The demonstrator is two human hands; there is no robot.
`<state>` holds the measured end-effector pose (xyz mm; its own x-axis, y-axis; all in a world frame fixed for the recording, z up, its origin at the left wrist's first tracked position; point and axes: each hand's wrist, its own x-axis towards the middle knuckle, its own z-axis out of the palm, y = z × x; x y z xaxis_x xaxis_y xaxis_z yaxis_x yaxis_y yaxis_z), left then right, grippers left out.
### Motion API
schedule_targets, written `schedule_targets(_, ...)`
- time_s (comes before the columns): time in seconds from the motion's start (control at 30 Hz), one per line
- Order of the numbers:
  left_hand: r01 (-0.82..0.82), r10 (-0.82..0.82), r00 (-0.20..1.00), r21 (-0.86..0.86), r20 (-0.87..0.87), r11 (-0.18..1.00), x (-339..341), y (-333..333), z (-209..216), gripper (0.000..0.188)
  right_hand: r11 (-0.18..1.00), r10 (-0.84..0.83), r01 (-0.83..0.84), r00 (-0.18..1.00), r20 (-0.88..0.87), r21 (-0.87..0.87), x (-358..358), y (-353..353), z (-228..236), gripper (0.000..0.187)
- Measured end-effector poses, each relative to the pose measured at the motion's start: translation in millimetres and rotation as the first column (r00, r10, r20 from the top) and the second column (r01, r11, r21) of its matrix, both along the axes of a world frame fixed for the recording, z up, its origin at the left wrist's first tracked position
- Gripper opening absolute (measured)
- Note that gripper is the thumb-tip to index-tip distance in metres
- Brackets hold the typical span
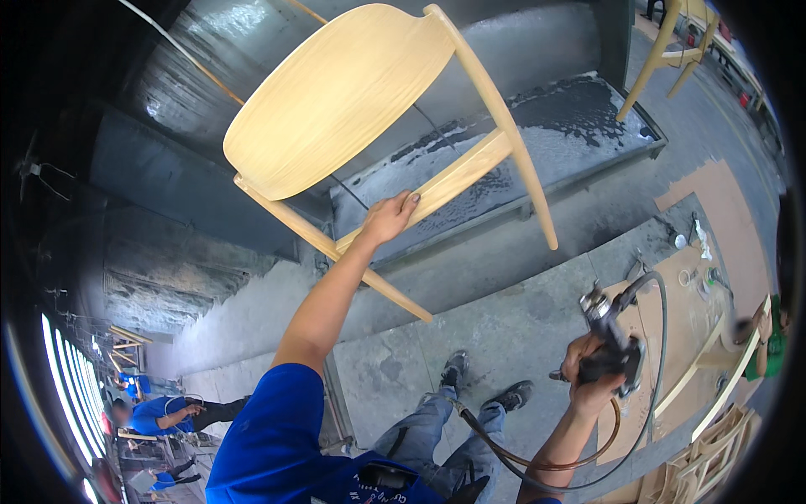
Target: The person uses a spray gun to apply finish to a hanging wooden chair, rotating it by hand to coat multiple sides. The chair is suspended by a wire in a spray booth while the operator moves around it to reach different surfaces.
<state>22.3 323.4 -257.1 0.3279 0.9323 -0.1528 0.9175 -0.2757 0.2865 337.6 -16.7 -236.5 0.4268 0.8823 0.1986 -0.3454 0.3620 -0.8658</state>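
Note:
A pale wooden chair (336, 92) with a broad curved back hangs tilted in front of me, off the floor. My left hand (389, 220) is wrapped round its rail, between two of the legs. Low on the right, my right hand (588, 370) grips a spray gun (611, 357) with a metal head and a dark body. A grey hose (659, 336) and a brown hose (606, 445) run from the gun back toward my waist. Some of the right fingers are hidden behind the gun. The gun is well apart from the chair.
Behind the chair stands a metal booth with a low, wet-looking tray (554, 126). Another wooden chair (672, 50) is at the far right. Cardboard (730, 218), small tools and wooden parts (705, 462) lie on the right. A person in blue (164, 416) stands at lower left.

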Motion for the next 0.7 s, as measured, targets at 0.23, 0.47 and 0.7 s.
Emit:
schedule_targets(0.23, -0.076, 0.078, 0.997, 0.070, -0.023, 0.995, 6, -3, -2, 0.058, 0.991, -0.135, 0.108, 0.837, 0.530, 0.082, -32, -30, 9, 0.082)
schedule_targets(0.47, -0.203, 0.205, 0.979, 0.068, -0.013, 0.977, 17, -1, -4, 0.060, 0.943, 0.333, -0.310, 0.854, 0.401, -0.122, -41, -45, 44, 0.085)
schedule_targets(0.7, -0.275, 0.278, 0.961, 0.093, -0.015, 0.957, 24, -2, -5, 0.062, 0.978, 0.179, -0.208, 0.784, 0.594, -0.019, -40, -45, 41, 0.045)
